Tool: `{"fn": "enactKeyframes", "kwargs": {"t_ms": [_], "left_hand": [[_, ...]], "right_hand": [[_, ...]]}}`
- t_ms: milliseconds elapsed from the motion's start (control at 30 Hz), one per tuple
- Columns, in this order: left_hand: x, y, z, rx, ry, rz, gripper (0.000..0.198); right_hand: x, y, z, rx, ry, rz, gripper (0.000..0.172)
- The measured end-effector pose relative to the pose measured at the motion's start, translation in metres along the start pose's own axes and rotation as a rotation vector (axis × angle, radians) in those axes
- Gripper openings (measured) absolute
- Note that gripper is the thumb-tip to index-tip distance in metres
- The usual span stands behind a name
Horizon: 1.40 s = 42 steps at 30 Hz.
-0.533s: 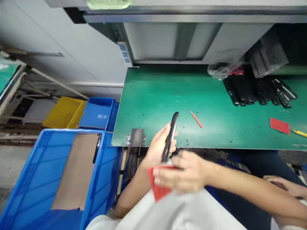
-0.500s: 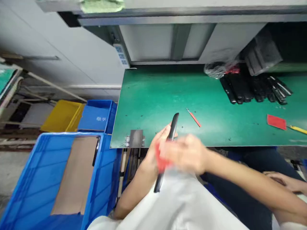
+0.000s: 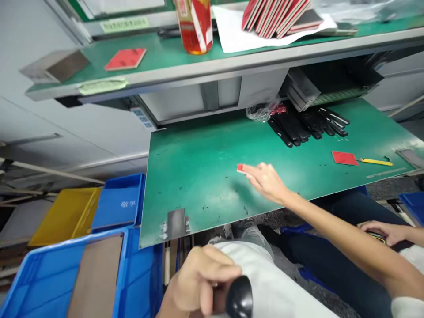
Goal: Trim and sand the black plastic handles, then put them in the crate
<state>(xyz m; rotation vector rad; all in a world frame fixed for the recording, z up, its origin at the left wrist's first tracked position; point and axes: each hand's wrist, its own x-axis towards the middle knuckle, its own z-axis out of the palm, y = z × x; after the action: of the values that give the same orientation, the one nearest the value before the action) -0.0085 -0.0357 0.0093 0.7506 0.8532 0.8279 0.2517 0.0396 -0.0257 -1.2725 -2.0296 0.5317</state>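
Note:
My left hand [image 3: 198,282] is low at the frame's bottom edge, fingers wrapped round a slim black glossy part [image 3: 239,302] whose rounded end points at the camera. My right hand [image 3: 268,181] reaches out over the green mat [image 3: 198,176], fingers stretched forward and close together. A small red thing [image 3: 240,168] pokes out at its fingertips, right on the mat. Whether it is a pad or a thin tool, I cannot tell.
A row of black parts [image 3: 308,123] lies at the mat's back right, with a red square pad [image 3: 344,157] and a yellow tool [image 3: 376,162] nearer. Blue crate [image 3: 43,278], small blue bin [image 3: 121,205] and yellow bin [image 3: 62,214] stand left. Another person's hand [image 3: 386,232] rests at the right.
The view has tilted up, showing the upper shelf. My right hand left the black part and moved forward onto the mat. My left hand dropped low with the black part.

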Motion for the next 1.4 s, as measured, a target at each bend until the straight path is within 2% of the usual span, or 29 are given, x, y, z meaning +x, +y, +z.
{"fn": "enactKeyframes", "kwargs": {"t_ms": [100, 167, 233, 333, 500, 567, 633, 700, 733, 800, 867, 933, 1000, 1033, 1067, 1133, 1233, 1267, 1333, 1400], "left_hand": [[0.001, 0.000, -0.006, 0.204, -0.032, 0.260, 0.040], [0.009, 0.001, -0.004, 0.414, -0.061, 0.477, 0.040], [0.016, 0.002, 0.000, 0.573, -0.130, 0.651, 0.042], [0.022, 0.005, 0.005, 0.622, -0.238, 0.737, 0.045], [0.025, 0.015, 0.005, 0.694, -0.366, 0.816, 0.050], [0.021, 0.019, 0.005, 0.726, -0.400, 0.817, 0.048], [0.013, 0.023, 0.007, 0.755, -0.403, 0.814, 0.048], [0.004, 0.026, 0.011, 0.663, -0.332, 0.818, 0.045], [0.001, 0.027, 0.014, 0.522, -0.278, 0.802, 0.041], [0.001, 0.027, 0.020, 0.065, -0.147, 0.650, 0.030], [0.010, 0.025, 0.026, -0.231, 0.015, 0.382, 0.026], [0.022, 0.020, 0.031, -0.227, 0.154, 0.178, 0.035], [0.031, 0.015, 0.034, -0.151, 0.214, 0.104, 0.036], [0.033, 0.012, 0.035, -0.134, 0.218, 0.091, 0.038], [0.034, 0.009, 0.035, -0.130, 0.211, 0.080, 0.040], [0.032, 0.005, 0.035, -0.129, 0.179, 0.037, 0.044], [0.028, 0.001, 0.031, -0.153, 0.108, -0.018, 0.072], [0.028, 0.000, 0.030, -0.174, 0.082, -0.036, 0.076], [0.027, -0.001, 0.030, -0.223, 0.047, -0.072, 0.065], [0.026, -0.001, 0.031, -0.256, 0.038, -0.107, 0.045]], "right_hand": [[-0.013, -0.012, -0.016, 0.038, 0.089, 0.046, 0.049], [-0.024, -0.028, -0.024, 0.106, 0.160, -0.078, 0.049], [-0.027, -0.040, -0.033, 0.148, 0.157, -0.210, 0.044], [-0.021, -0.047, -0.051, 0.159, 0.109, -0.108, 0.046], [-0.022, -0.051, -0.069, 0.268, -0.037, -0.128, 0.044], [-0.029, -0.049, -0.067, 0.364, -0.072, -0.188, 0.043], [-0.036, -0.042, -0.060, 0.479, -0.071, -0.167, 0.041], [-0.043, -0.035, -0.051, 0.561, 0.009, 0.051, 0.038], [-0.046, -0.032, -0.046, 0.608, 0.067, 0.184, 0.038], [-0.052, -0.032, -0.040, 0.717, 0.149, 0.337, 0.048], [-0.057, -0.037, -0.035, 0.895, 0.180, 0.396, 0.060], [-0.061, -0.044, -0.032, 1.149, 0.182, 0.452, 0.063], [-0.062, -0.048, -0.029, 1.322, 0.168, 0.475, 0.055], [-0.061, -0.049, -0.028, 1.324, 0.166, 0.457, 0.050], [-0.060, -0.049, -0.027, 1.245, 0.160, 0.415, 0.049], [-0.055, -0.050, -0.028, 0.927, 0.163, 0.284, 0.053], [-0.041, -0.054, -0.031, 0.307, 0.161, -0.041, 0.068], [-0.036, -0.056, -0.032, 0.143, 0.147, -0.138, 0.071], [-0.027, -0.062, -0.028, -0.071, 0.114, -0.268, 0.075], [-0.022, -0.068, -0.021, -0.178, 0.106, -0.338, 0.070]]}}
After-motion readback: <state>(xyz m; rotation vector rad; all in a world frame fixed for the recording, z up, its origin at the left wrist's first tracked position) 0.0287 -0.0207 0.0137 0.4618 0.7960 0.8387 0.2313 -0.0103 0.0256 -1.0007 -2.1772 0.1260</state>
